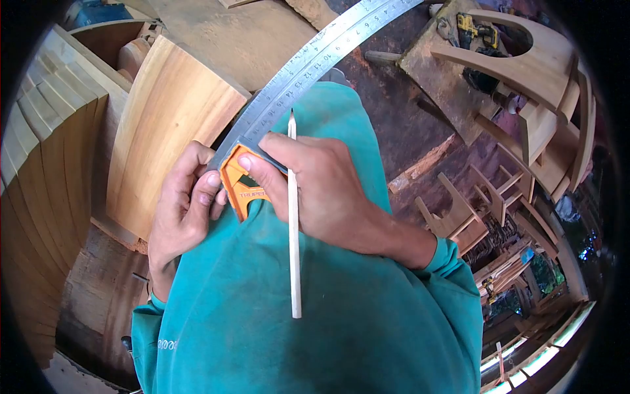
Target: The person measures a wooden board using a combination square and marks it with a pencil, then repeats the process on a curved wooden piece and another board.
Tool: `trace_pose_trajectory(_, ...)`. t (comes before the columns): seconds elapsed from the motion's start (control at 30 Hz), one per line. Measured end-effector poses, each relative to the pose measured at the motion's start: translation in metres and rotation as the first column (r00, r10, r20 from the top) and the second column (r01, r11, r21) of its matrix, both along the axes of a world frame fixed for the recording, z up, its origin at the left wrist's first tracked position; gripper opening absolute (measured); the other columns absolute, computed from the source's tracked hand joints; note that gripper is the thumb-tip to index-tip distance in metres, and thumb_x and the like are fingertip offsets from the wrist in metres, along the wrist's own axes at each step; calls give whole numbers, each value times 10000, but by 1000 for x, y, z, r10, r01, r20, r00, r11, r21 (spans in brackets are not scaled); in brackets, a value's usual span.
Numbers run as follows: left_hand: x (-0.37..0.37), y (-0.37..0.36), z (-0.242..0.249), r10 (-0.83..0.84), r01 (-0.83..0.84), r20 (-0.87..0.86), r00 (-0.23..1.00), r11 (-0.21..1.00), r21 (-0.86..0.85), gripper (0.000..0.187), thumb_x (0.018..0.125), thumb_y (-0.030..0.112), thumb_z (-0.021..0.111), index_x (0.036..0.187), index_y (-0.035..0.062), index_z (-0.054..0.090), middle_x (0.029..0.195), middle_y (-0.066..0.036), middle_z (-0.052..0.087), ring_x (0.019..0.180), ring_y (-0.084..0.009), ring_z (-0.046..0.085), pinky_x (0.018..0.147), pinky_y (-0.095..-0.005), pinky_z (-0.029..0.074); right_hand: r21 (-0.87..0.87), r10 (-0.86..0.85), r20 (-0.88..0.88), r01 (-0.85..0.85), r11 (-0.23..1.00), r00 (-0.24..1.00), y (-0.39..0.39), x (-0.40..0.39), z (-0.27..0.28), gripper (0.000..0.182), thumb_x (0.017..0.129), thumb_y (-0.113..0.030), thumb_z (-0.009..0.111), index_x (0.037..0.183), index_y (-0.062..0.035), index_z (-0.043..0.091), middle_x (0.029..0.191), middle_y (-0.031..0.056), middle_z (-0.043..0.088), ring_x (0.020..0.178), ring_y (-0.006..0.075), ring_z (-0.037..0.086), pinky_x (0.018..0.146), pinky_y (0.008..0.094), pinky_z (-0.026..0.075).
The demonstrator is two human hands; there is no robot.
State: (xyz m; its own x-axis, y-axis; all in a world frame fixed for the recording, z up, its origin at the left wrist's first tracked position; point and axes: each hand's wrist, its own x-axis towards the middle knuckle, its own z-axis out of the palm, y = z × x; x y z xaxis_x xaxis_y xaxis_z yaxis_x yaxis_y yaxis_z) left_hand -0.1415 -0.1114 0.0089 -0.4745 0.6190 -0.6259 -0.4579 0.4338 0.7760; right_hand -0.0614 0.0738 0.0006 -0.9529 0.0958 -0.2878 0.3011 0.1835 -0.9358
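Observation:
A combination square, with a steel blade (314, 64) marked with numbers and an orange head (231, 172), is held in front of my body. My left hand (182, 203) is closed, its thumb and fingers pinching the square at the head's left corner. My right hand (321, 180) grips the head from the other side, thumb on the orange part. A pale wooden pencil (294, 249) is also held in that hand, its dark point up beside the blade and its blunt end toward me. The right hand's lower fingers are partly hidden.
A smooth wooden board (174, 125) stands left of my hands, beside a stack of curved wooden pieces (46, 177). At the upper right are a yellow drill (474, 29) and a curved wooden frame (525, 56). More wooden frames (462, 213) lie farther right.

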Motion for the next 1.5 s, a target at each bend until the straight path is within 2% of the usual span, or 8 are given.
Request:
trace_pose_trajectory(0.63, 17, 4, 0, 107, -113, -129, 986, 993, -42, 159, 977, 136, 498, 930, -10, 541, 698, 29, 476, 604, -30, 373, 538, -197, 300, 32, -9, -27, 10, 999, 1000, 0, 9, -2, 216, 892, -120, 615, 737, -14, 509, 583, 193, 531, 565, 400, 560, 476, 463, 399)
trace_pose_trajectory(1.27, 28, 9, 1, 159, -175, -135, 978, 978, -117, 158, 978, 140, 495, 902, 7, 533, 703, 35, 455, 608, -26, 369, 532, -191, 290, 43, -2, -12, 2, 999, 1000, 0, 14, -6, 221, 884, -131, 625, 732, -16, 512, 581, 199, 530, 573, 410, 561, 485, 476, 403)
trace_pose_trajectory(1.37, 24, 4, -1, 144, -154, -140, 980, 986, -69, 157, 984, 145, 485, 917, 10, 527, 699, 31, 461, 606, -28, 376, 530, -194, 292, 44, -10, -18, 11, 999, 1000, 1, 13, -5, 223, 883, -135, 626, 733, -16, 512, 588, 199, 536, 578, 412, 561, 492, 479, 406)
trace_pose_trajectory(1.43, 16, -3, -1, 65, -65, -1, 998, 995, -72, 202, 973, 211, 523, 951, 11, 527, 758, 2, 515, 645, -37, 413, 555, -196, 322, 34, -9, -16, 10, 999, 1000, 2, 12, -6, 222, 886, -135, 622, 734, -16, 514, 595, 199, 541, 583, 412, 564, 497, 477, 409)
trace_pose_trajectory(1.5, 16, 10, 2, 112, -113, -36, 993, 993, -31, 253, 960, 253, 548, 999, 4, 531, 806, -14, 537, 681, -50, 443, 592, -205, 353, 24, -7, -14, 7, 1000, 1000, 2, 11, -6, 220, 889, -135, 619, 735, -16, 515, 602, 200, 546, 587, 411, 567, 501, 476, 412)
